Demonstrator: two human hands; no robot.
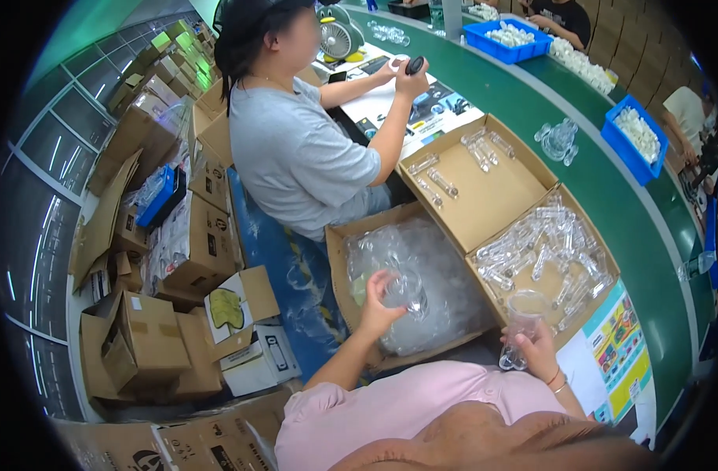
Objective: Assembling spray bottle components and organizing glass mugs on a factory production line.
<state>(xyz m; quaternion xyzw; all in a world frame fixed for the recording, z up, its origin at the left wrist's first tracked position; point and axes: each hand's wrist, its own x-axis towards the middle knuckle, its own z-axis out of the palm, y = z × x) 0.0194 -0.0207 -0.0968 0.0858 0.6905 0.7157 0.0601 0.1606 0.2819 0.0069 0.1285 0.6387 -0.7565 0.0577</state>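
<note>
My left hand (381,308) is closed on a clear round plastic piece (408,292), above a cardboard box (339,271) filled with clear plastic bags and transparent parts. To the right, my right hand (538,353) grips a clear plastic cup-shaped part (525,308), held upright, with rounded tube-like ends showing below the fingers. Just beyond it lies a shallow open carton (551,334). Many clear plastic tubes (543,243) are heaped in its near half, and several more tubes (478,149) rest in its far half.
A co-worker in a grey shirt (296,145) sits at far left, holding a black object (414,66). A green table (524,110) curves along the right, bearing blue bins (637,141) of white parts and a clear assembly (559,141). Stacked cartons (143,337) stand at left.
</note>
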